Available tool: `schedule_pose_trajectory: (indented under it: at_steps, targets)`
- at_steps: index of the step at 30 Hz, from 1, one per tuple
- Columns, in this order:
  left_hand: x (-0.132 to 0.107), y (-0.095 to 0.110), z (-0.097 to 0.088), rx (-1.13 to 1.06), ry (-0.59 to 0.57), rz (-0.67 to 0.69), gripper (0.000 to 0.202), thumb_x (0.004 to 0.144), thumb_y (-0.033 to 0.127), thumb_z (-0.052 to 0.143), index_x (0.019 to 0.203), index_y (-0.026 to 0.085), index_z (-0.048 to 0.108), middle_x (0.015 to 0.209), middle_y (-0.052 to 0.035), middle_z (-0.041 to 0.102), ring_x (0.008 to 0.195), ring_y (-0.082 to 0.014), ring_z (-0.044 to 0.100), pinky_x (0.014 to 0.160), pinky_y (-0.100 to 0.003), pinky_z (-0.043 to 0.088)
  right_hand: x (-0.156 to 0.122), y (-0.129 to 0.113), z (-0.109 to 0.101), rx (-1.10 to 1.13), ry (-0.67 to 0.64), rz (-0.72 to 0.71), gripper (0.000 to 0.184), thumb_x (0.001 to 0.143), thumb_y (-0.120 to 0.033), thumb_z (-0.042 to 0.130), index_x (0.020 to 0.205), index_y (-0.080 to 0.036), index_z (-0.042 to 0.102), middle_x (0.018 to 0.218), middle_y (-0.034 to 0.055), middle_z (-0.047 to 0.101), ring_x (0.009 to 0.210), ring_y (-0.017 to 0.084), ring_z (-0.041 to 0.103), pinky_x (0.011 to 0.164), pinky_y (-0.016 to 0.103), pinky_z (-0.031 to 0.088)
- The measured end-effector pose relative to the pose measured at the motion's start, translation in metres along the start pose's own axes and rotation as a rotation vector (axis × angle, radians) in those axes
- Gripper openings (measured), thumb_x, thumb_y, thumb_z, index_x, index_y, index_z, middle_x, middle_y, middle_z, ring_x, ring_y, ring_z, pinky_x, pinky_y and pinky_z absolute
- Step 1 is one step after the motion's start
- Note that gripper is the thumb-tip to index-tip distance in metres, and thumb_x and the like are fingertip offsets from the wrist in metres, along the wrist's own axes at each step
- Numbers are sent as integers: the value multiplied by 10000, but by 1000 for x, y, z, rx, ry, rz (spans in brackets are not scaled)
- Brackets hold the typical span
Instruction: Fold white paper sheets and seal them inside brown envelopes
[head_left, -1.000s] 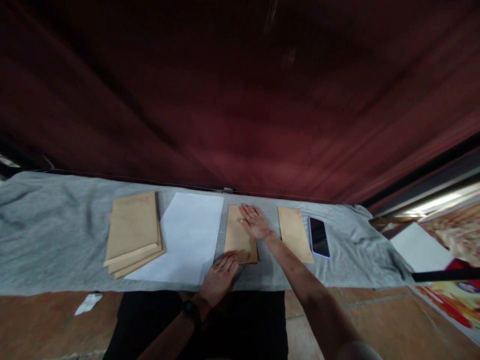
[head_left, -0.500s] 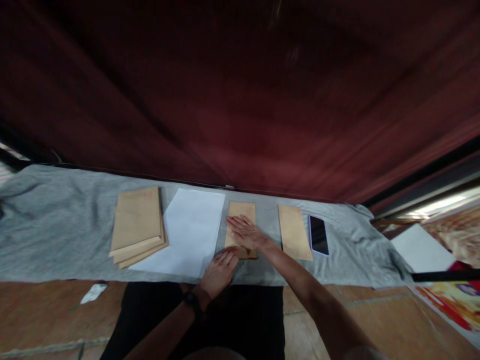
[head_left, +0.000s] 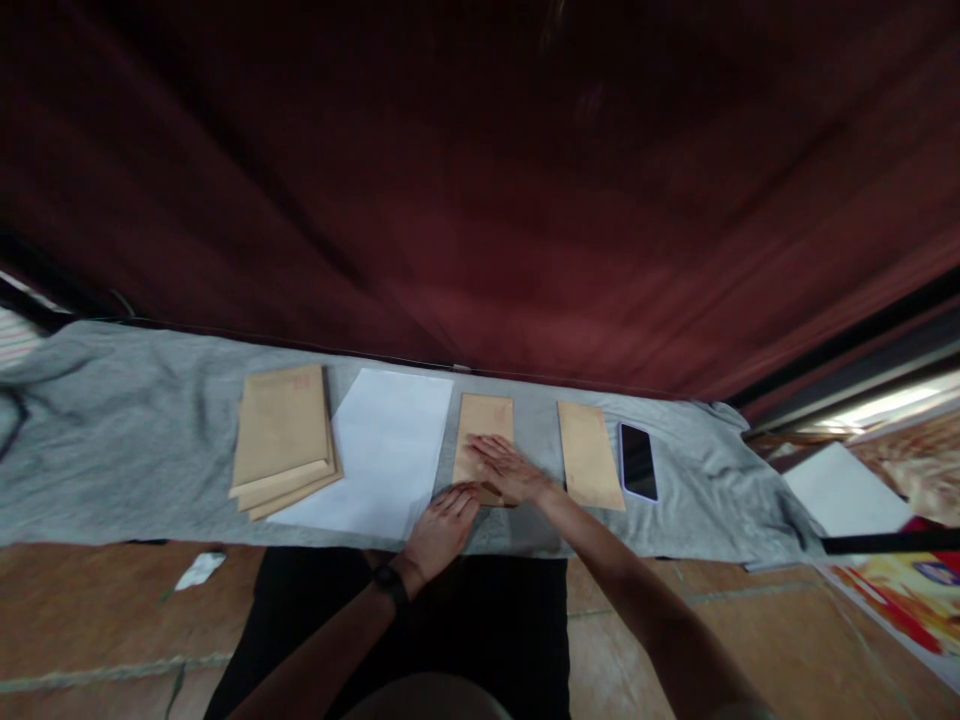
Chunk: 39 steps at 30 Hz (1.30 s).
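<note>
A brown paper envelope (head_left: 487,412) lies flat on the grey cloth in front of me, its lower end partly hidden by my hands. My right hand (head_left: 499,468) rests flat across its middle, fingers stretched out to the left. At the near left corner of the envelope lies my left hand (head_left: 444,522), fingers extended and wearing a dark watch on the wrist. White paper sheets (head_left: 394,440) are just left of the envelope. Further left is a stack of larger brown envelopes (head_left: 281,425), slightly fanned. To the right lies another narrow brown envelope (head_left: 590,455).
A phone (head_left: 637,462) lies at the right on the grey cloth (head_left: 705,480). Behind the narrow surface rises a dark red panel (head_left: 480,250). On the tiled floor are a scrap of white paper (head_left: 200,571) and, at right, a colourful printed package (head_left: 915,600).
My right hand has slid slightly toward the right and near end of the envelope. My left hand stays at the near corner. The view has shifted a little.
</note>
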<state>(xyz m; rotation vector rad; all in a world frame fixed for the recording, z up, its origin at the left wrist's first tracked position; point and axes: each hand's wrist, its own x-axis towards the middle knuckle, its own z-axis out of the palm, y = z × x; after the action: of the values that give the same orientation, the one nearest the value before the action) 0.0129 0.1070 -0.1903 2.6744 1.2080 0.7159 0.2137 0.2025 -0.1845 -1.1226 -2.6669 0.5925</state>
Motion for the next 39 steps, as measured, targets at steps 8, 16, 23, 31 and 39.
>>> schedule_pose_trajectory:
  at_steps: [8, 16, 23, 31, 39]
  targets:
    - [0, 0, 0, 28, -20, -7, 362, 904, 66, 463, 1228, 167, 589, 1235, -100, 681, 1225, -200, 596, 1100, -380, 444, 38, 30, -6, -249, 204, 322, 556, 1058, -379, 277, 1548, -119, 315, 1617, 122, 267, 1509, 216, 244, 1238, 430, 219]
    - [-1, 2, -1, 13, 2, -6, 262, 903, 87, 505, 1129, 166, 612, 1195, -103, 682, 1189, -224, 605, 1063, -397, 458, 21, 0, 3, -250, 81, 134, 545, 1060, -406, 272, 1562, -196, 289, 1642, 64, 201, 1524, 226, 190, 1250, 463, 149]
    - [0, 3, -2, 37, 10, 10, 197, 913, 105, 515, 1067, 169, 618, 1129, -101, 682, 1089, -229, 638, 1013, -404, 485, -5, -28, 1, -37, -103, 24, 493, 1080, -387, 202, 1541, -268, 330, 1622, -8, 288, 1518, 170, 207, 1264, 463, 117]
    - [1, 3, -9, -5, -8, 30, 201, 923, 103, 474, 1032, 174, 628, 1023, -93, 686, 1045, -225, 644, 989, -406, 517, -35, -44, 4, 111, -4, 9, 446, 1080, -336, 268, 1502, -294, 405, 1530, -7, 467, 1444, 114, 373, 1251, 405, 213]
    - [-1, 1, -5, -4, -6, 15, 193, 938, 115, 485, 1055, 167, 630, 1103, -100, 687, 1097, -228, 631, 995, -394, 513, -72, -43, 15, 127, 152, -24, 429, 1008, -356, 516, 1432, -293, 516, 1432, 54, 580, 1346, 187, 519, 1181, 456, 343]
